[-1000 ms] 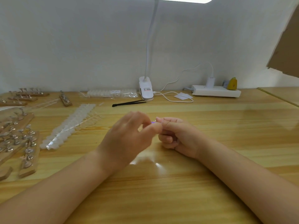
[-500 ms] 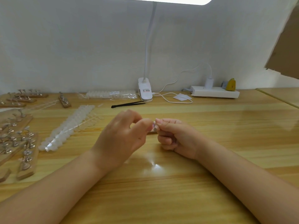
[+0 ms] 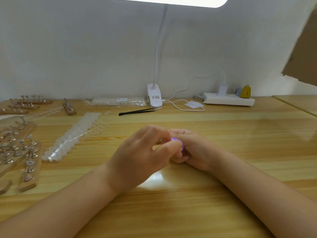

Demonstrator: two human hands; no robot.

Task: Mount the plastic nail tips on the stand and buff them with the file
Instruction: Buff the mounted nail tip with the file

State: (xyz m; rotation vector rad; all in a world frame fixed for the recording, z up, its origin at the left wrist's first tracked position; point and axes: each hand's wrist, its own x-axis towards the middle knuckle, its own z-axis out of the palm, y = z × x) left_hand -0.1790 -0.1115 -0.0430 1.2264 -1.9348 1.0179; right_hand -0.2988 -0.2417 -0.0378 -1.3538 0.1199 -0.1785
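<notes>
Purple glints between two hands meeting at the middle of a varnished pine tabletop [image 3: 223, 194]: the left hand [image 3: 142, 157] and right hand [image 3: 193, 150] each curl their grip onto a small object [image 3: 176, 140], too hidden to identify, likely steadying it for close work. Strips of plastic nail tips [image 3: 73, 136] and wooden stands [image 3: 29, 167] wait well apart at left, under a clip lamp [image 3: 155, 98] against a plain white wall.

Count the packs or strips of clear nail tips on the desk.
2: one bagged pack at the back by the lamp clip, one long strip left of the hands. More may lie out of frame.
</notes>
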